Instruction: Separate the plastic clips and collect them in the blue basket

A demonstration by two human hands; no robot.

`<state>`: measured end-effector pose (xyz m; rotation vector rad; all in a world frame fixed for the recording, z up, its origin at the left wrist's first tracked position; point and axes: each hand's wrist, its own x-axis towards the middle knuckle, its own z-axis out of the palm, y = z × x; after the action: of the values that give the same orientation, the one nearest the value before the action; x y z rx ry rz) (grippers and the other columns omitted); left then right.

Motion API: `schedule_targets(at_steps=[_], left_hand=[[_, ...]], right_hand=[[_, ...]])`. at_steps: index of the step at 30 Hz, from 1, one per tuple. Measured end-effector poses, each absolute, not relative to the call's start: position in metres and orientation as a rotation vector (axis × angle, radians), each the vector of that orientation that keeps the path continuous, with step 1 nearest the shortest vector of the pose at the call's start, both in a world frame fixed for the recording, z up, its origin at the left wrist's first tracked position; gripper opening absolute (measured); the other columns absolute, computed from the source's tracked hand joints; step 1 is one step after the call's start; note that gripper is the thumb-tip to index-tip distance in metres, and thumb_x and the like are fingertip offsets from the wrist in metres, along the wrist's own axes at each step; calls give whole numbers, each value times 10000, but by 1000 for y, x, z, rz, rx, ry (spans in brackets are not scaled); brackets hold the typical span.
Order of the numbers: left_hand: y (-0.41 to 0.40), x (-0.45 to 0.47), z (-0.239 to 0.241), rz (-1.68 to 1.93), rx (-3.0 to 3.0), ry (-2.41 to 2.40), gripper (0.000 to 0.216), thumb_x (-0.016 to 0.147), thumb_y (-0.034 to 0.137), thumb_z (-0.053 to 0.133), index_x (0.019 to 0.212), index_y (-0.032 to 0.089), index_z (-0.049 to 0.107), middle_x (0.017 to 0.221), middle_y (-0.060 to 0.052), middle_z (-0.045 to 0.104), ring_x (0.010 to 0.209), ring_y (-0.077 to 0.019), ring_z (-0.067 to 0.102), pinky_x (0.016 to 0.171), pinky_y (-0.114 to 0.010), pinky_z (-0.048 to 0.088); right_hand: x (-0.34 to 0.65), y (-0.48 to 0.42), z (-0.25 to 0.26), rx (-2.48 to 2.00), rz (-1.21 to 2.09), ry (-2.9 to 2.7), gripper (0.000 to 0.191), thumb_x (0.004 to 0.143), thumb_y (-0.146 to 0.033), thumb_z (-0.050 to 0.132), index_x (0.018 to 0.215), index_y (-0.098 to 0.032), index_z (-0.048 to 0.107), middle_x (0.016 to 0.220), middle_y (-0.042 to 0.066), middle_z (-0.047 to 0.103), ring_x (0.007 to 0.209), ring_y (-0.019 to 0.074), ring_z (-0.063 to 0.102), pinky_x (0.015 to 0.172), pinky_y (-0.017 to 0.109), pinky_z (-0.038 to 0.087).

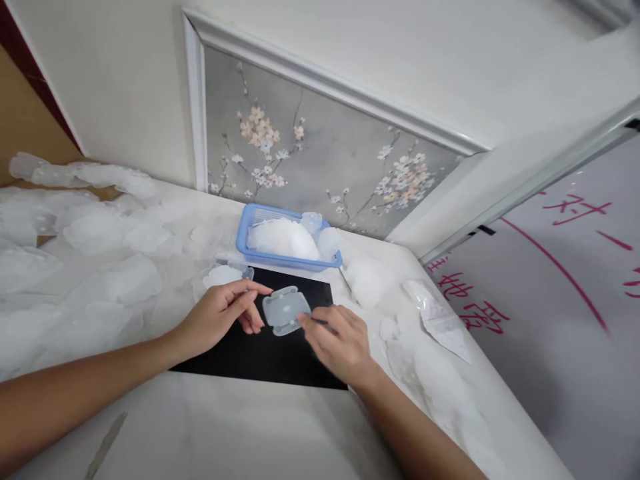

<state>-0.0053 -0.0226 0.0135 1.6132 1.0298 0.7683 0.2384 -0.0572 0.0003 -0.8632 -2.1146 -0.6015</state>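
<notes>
A small translucent plastic piece [286, 309] with rounded tabs hovers over a black mat [260, 357] on the white table. My left hand [220, 315] reaches in from the left, its thumb and fingers pinched toward the piece's left edge. At the piece's lower right edge is my right hand [340, 343], fingers curled and touching it, with a thin dark tool partly visible in them. Both hands appear to hold the piece between them.
A blue basket [250, 248] heaped with clear plastic pieces stands behind the mat. Many loose translucent pieces [95, 233] cover the table's left side, and several more lie at the right [435, 313]. A whiteboard with red writing [565, 280] leans at the right.
</notes>
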Motion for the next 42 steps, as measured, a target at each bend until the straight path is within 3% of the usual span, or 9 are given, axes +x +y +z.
schedule_targets(at_steps=[5,8,11,14,19,26,33,37,42], left_hand=[[-12,-21,7,748,2560,1405,332,909,223,473,1174,216,673,1205,-138,702,1205,-369,581,993,-546,416],[-10,-27,-4,481,2761,1512,290,877,190,530,1117,191,692,1280,-183,651,1266,-426,517,967,-566,409],[-9,-28,-10,449,2771,1503,302,875,110,474,1028,228,706,1229,-146,680,1224,-380,554,946,-526,427],[-5,-27,-9,561,2712,1402,326,870,98,422,914,233,716,1165,-129,706,1162,-350,591,939,-516,437],[2,-20,7,952,2272,1247,316,898,437,498,970,247,741,1190,-79,712,1114,-298,630,974,-434,471],[9,-26,9,1300,1469,1267,446,839,564,554,948,183,758,1079,-99,750,1091,-302,643,926,-379,483],[2,-20,8,1387,1256,1168,611,642,354,766,1221,196,650,1058,-61,721,897,-236,675,771,-333,535],[-15,-9,11,1171,1158,1054,792,718,306,744,1443,233,433,869,4,712,879,-205,679,840,-342,525],[-18,-7,12,1011,939,1061,581,816,320,692,1365,266,509,939,-22,730,1004,-229,687,869,-365,539]], right_hand=[[296,-74,33,-1680,-714,-2074,144,868,-102,566,803,-190,660,774,27,656,598,127,583,491,246,328],[330,-100,39,-2398,-357,-2224,236,808,-36,531,697,-197,663,734,32,661,552,140,610,451,243,228],[341,-122,42,-2641,-41,-2253,293,823,-44,505,829,-236,726,841,47,714,693,192,693,498,242,289],[323,-124,48,-2527,5,-2200,268,903,-163,504,1047,-245,714,966,69,715,784,221,706,564,273,400],[248,-83,35,-1875,424,-2297,211,899,-271,613,1094,-255,694,1020,28,699,837,172,693,772,288,502],[143,-25,5,-1516,165,-2540,402,908,-492,594,1202,-219,607,1122,65,655,860,216,684,613,298,490],[161,-17,10,-1275,-241,-2696,248,992,-258,464,884,-190,677,933,52,660,768,149,635,620,263,397],[216,-24,2,-1059,-353,-2731,198,960,-159,507,897,-205,689,899,43,662,678,118,584,630,255,375],[260,-29,-14,-1168,-18,-2481,242,928,-135,494,940,-223,718,881,39,679,683,124,608,630,242,429]])
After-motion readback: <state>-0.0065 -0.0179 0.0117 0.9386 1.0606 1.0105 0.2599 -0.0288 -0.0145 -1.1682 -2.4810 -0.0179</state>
